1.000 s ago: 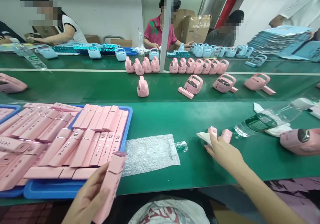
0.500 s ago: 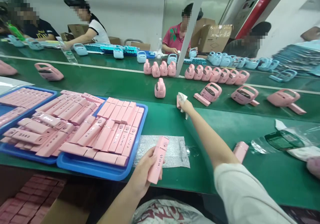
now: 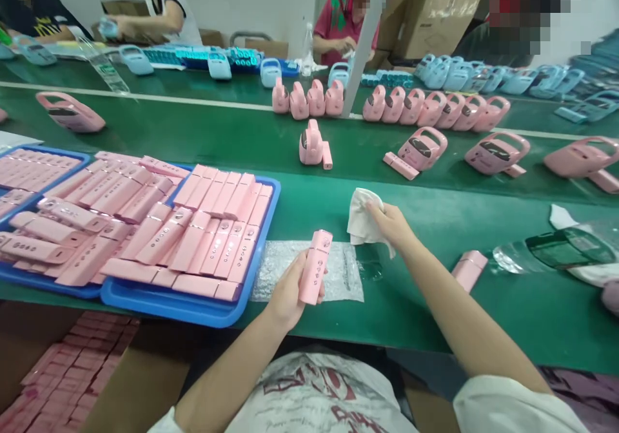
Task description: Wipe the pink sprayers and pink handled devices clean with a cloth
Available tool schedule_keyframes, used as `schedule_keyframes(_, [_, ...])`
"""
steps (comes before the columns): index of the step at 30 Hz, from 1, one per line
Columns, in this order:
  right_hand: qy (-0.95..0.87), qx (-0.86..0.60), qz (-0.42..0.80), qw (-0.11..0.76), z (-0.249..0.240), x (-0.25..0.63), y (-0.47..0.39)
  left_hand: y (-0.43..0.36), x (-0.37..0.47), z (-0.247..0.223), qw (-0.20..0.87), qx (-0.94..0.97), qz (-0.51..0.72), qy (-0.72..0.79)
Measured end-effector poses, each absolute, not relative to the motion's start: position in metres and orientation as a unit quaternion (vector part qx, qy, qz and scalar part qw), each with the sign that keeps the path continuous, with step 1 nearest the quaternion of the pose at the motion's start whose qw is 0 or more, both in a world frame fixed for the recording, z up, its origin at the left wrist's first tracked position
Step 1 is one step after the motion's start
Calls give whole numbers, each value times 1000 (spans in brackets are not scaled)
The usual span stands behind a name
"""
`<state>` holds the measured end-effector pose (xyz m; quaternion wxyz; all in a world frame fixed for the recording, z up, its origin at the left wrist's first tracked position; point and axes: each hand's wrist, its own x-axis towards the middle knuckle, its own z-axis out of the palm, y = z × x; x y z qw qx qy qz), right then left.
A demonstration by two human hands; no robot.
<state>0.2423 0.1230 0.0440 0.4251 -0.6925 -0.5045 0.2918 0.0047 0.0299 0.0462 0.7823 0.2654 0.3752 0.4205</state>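
My left hand [image 3: 289, 294] is closed around a pink handheld microphone [image 3: 316, 267], a squared bar with a silver band and a row of small buttons. The microphone tilts above a sheet of bubble wrap [image 3: 275, 272]. Off to the right, my right hand [image 3: 393, 225] pinches a crumpled white cloth [image 3: 363, 217] just over the green table. Farther back stands a pink speaker with a carrying handle [image 3: 310, 147], a pink microphone [image 3: 327, 155] right beside it. Another pink microphone [image 3: 469, 270] lies near my right forearm.
Blue trays [image 3: 213, 316] heaped with pink microphones [image 3: 193, 243] fill the left. Several pink speakers [image 3: 423, 149] stand along the back. A plastic bottle [image 3: 546, 249] lies at right. Across the table, co-workers [image 3: 338, 27] sit among blue speakers [image 3: 220, 66].
My right hand has let go of a pink microphone beside the pink speaker and drawn back toward me with the cloth. My left hand still holds its microphone. The view has tilted down.
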Motion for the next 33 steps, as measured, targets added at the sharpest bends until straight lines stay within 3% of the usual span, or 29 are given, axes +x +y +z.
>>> schedule_keyframes(7, [-572, -669, 172, 441, 45, 226, 75, 28, 19, 34, 821, 229, 431, 297])
schedule_keyframes(12, [-814, -398, 134, 402, 24, 185, 50, 26, 15, 29, 840, 211, 423, 266])
schedule_keyframes(16, [-905, -174, 126, 367, 15, 177, 38, 27, 12, 30, 839, 161, 432, 290])
schedule_keyframes(21, [-875, -270, 104, 387, 16, 186, 43, 28, 10, 24, 863, 188, 401, 242])
schedule_keyframes(25, [-900, -189, 103, 379, 20, 179, 40, 26, 8, 18, 860, 187, 399, 258])
schedule_keyframes(30, [-864, -286, 70, 408, 24, 175, 38, 24, 5, 19, 873, 196, 377, 241])
schedule_keyframes(33, [-892, -211, 100, 386, 25, 174, 35, 24, 5, 21, 871, 169, 386, 254])
